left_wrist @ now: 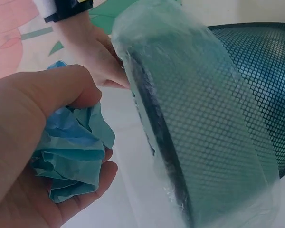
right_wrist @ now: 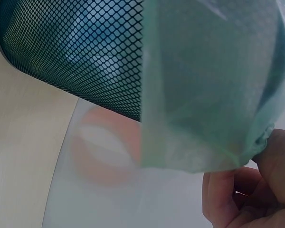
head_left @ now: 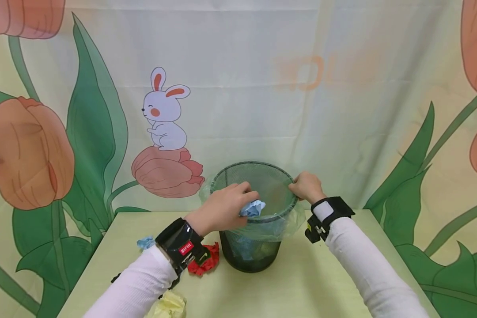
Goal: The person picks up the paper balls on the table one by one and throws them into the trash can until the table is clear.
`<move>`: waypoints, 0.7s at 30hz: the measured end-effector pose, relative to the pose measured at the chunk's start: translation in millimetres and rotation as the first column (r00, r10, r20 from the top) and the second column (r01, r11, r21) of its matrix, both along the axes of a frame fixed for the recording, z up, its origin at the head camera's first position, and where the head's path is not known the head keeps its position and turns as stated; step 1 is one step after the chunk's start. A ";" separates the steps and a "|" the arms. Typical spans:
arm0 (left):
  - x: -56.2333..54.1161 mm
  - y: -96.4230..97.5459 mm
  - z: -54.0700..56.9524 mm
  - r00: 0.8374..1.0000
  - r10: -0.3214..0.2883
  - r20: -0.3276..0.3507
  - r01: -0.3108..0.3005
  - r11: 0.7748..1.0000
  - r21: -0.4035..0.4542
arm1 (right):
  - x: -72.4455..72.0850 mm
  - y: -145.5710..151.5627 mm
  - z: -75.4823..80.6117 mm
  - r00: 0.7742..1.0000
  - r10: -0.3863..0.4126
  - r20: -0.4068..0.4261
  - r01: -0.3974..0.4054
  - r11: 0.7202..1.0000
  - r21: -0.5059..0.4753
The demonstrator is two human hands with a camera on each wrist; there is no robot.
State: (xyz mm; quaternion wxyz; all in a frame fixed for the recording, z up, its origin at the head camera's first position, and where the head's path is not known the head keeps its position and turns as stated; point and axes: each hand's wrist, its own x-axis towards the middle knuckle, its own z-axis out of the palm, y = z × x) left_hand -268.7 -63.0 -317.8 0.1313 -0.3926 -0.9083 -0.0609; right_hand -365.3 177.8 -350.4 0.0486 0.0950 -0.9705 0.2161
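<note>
My left hand (head_left: 231, 204) grips a crumpled ball of blue paper (head_left: 253, 208) over the near rim of a black mesh wastebasket (head_left: 250, 260). In the left wrist view the thumb and fingers curl round the blue paper ball (left_wrist: 76, 147), beside the rim. A thin green plastic bag (head_left: 288, 225) lines the basket, its top folded down outside the rim. My right hand (head_left: 308, 186) pinches the rim and the bag's edge at the right side. From the right wrist, the thumb side of that hand (right_wrist: 251, 190) meets the bag's gathered edge. Blue shapes show through the mesh.
Left of the basket lies a crumpled red paper ball (head_left: 206, 260). Another blue paper ball (head_left: 145, 243) and a yellow one (head_left: 170, 304) lie on the pale table (head_left: 310, 282), partly behind my left arm. A printed curtain (head_left: 238, 88) hangs right behind the table.
</note>
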 end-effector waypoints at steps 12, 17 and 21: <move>-28.4 8.1 9.5 0.997 0.069 0.018 -0.068 0.995 -0.073 | -1.4 0.6 -0.6 1.000 0.005 -0.004 -0.005 1.000 -0.005; -38.4 12.3 14.9 0.993 0.106 0.055 -0.101 0.990 -0.098 | -1.1 0.9 -0.5 1.000 0.003 -0.007 -0.003 1.000 -0.007; -44.4 15.8 16.9 0.989 0.130 0.063 -0.122 0.985 -0.121 | -0.7 1.1 -1.2 1.000 0.006 -0.010 -0.006 1.000 -0.009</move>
